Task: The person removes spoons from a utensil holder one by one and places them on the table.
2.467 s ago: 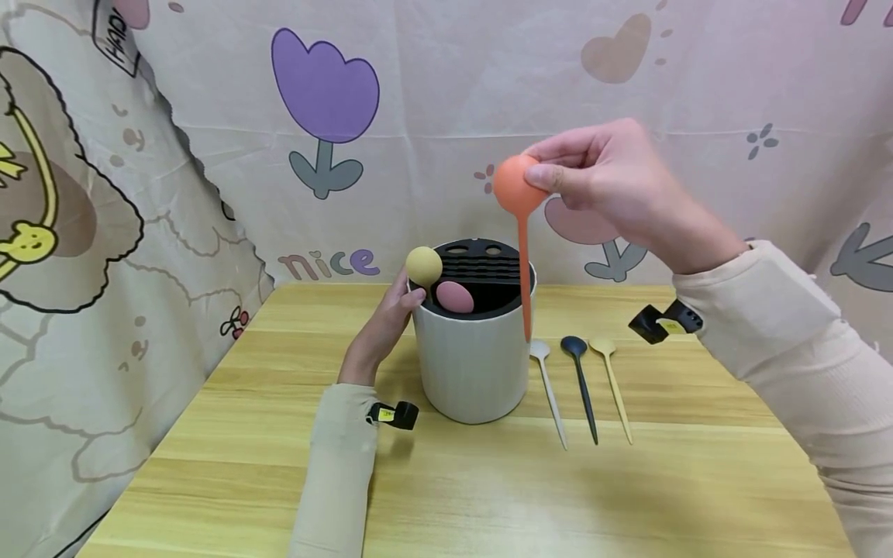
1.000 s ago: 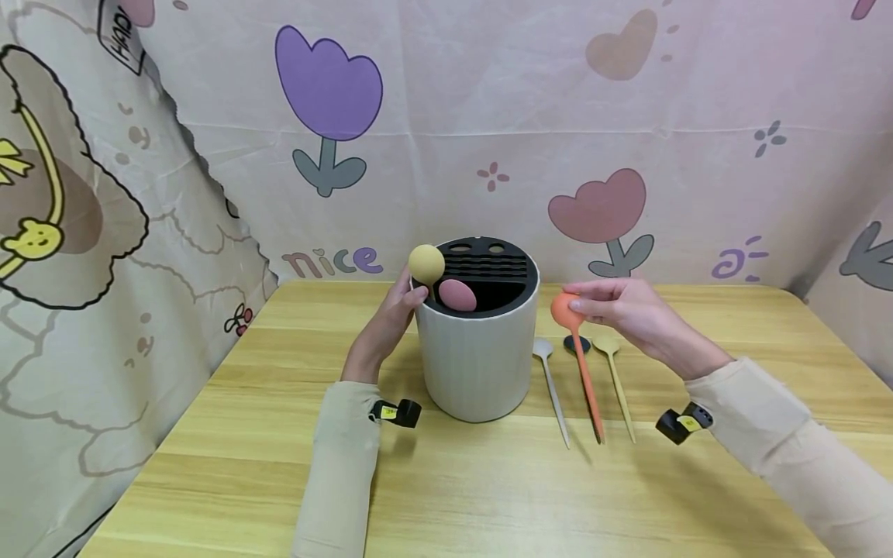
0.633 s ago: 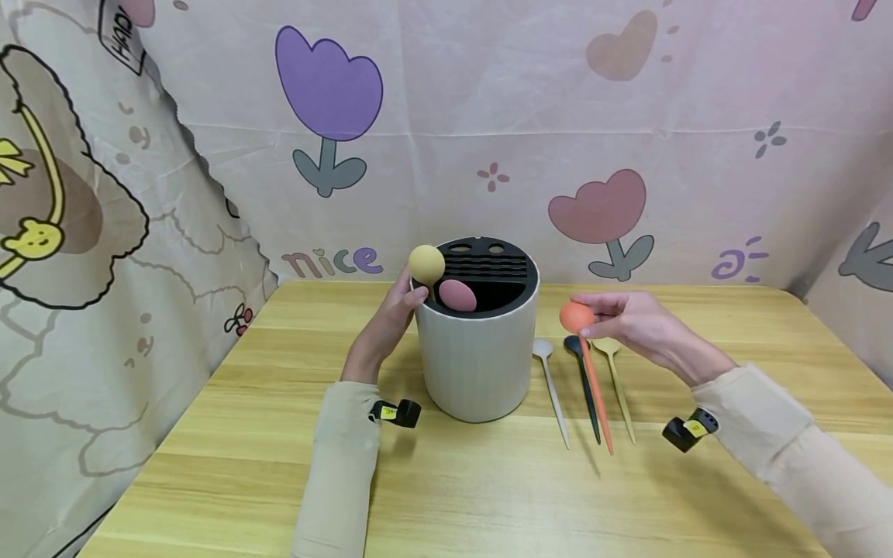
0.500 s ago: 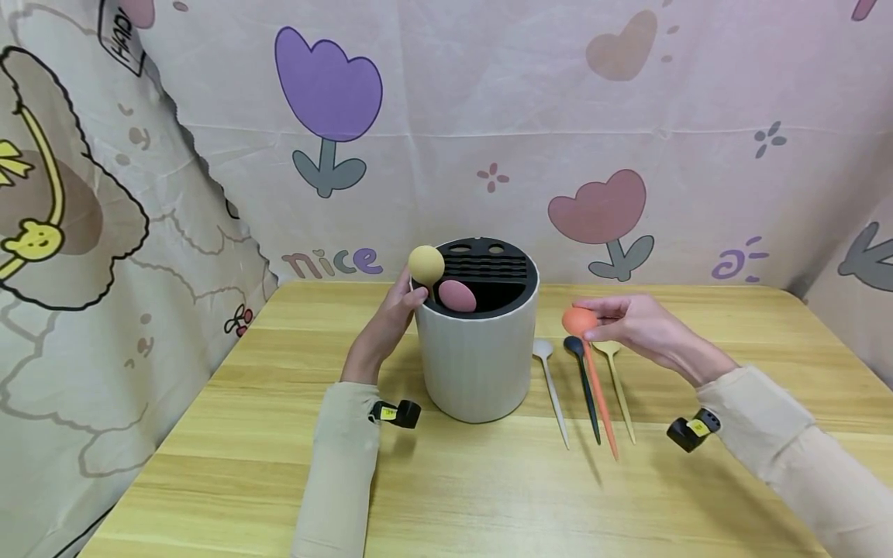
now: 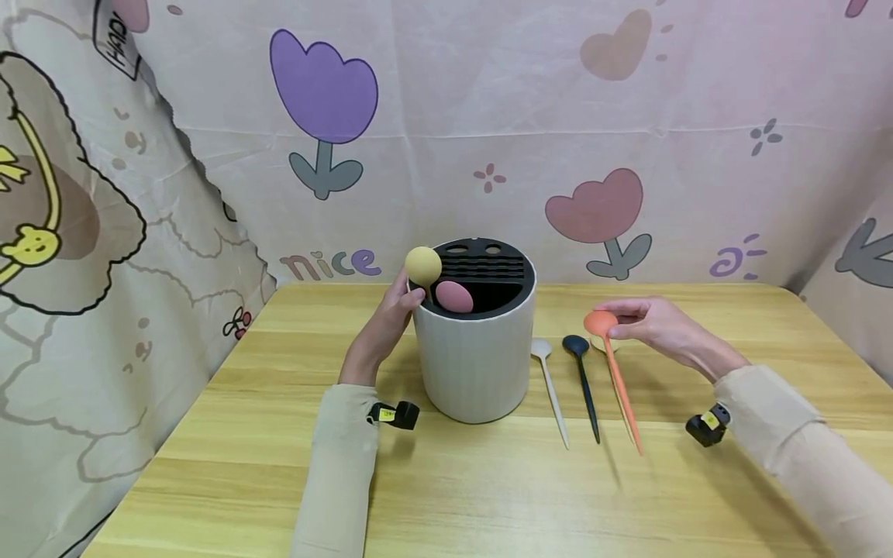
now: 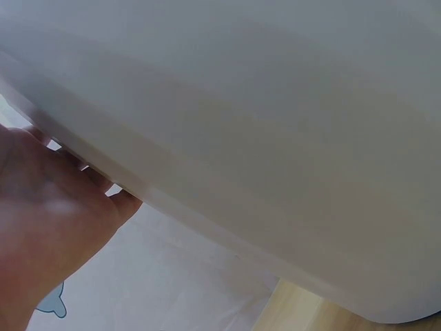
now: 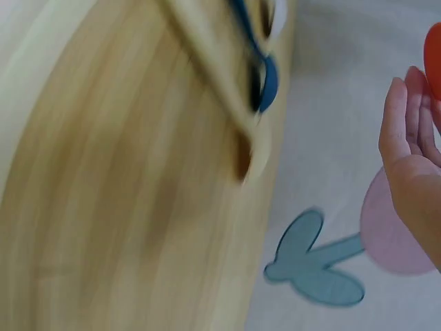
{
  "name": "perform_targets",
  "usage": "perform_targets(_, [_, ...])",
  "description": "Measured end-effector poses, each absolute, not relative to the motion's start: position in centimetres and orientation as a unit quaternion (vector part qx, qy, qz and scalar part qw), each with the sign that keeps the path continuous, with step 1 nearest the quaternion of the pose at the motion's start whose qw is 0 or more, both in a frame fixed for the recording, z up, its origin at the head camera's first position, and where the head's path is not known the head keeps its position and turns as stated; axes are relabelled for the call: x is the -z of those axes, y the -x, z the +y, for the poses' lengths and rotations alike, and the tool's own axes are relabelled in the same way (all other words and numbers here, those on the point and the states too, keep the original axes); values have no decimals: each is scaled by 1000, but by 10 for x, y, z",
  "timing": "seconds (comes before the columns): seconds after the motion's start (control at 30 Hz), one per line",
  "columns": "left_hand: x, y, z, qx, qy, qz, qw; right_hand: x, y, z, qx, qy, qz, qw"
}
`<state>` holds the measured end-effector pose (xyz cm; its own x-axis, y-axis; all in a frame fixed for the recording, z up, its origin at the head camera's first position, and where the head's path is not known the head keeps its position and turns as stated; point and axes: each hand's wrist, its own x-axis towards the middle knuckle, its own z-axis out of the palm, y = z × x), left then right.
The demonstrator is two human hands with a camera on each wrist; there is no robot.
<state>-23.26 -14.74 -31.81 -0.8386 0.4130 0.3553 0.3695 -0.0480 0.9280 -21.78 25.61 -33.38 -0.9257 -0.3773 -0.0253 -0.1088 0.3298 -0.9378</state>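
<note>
My right hand (image 5: 659,325) pinches an orange spoon (image 5: 617,376) by its round bowl, with the thin handle pointing down toward the table. In the head view the orange spoon overlaps a pale yellow spoon (image 5: 605,346) lying behind it. My left hand (image 5: 380,333) grips the side of a white utensil holder (image 5: 474,372), its thumb on the black rim and its fingers spread along the wall. A yellow spoon (image 5: 423,266) and a pink spoon (image 5: 454,297) stand in the holder bowl-up, handles mostly hidden. Only the orange edge (image 7: 433,62) shows in the right wrist view.
To the right of the holder lie a white spoon (image 5: 549,387) and a dark blue spoon (image 5: 583,384) on the wooden table (image 5: 488,496). The holder's black lid (image 5: 481,267) has slots and round holes at its back. A patterned cloth (image 5: 446,93) hangs behind.
My right hand has brought the orange spoon down from beside the holder, then rightward past the dark blue spoon to over the pale yellow one. The left hand has kept its grip.
</note>
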Motion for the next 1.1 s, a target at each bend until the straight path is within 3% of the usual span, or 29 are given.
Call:
perform_targets(0.43, [318,235,-142,-665,-287,689,18,349,225,310,527,100,838,100])
perform_targets(1.1, [318,230,-148,-659,-279,698,17,372,241,317,428,104,892,105])
